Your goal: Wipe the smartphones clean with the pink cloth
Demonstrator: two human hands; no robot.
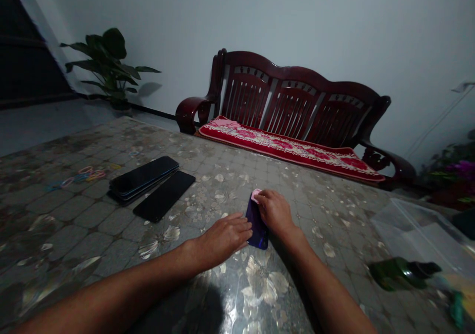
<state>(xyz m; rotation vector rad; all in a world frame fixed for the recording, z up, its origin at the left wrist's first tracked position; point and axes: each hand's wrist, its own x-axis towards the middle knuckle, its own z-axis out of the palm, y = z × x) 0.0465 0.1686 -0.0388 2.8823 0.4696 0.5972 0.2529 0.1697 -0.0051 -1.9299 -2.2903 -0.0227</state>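
A blue-purple smartphone (256, 225) lies flat on the patterned table in front of me. My right hand (274, 211) pinches a small pink cloth (255, 194) and presses it on the phone's far end. Part of the cloth and the phone's right side are hidden under those fingers. At the phone's left edge, my left hand (230, 232) rests with its fingers stretched out, touching it. To the left lie a stack of dark phones (144, 176) and a single black phone (165, 195) beside it.
Colourful rubber bands (87, 174) lie beyond the stack at left. At right are a clear plastic box (419, 225) and a green bottle (395, 273) on its side. A wooden bench (293, 101) with a red cover stands behind the table (208, 180).
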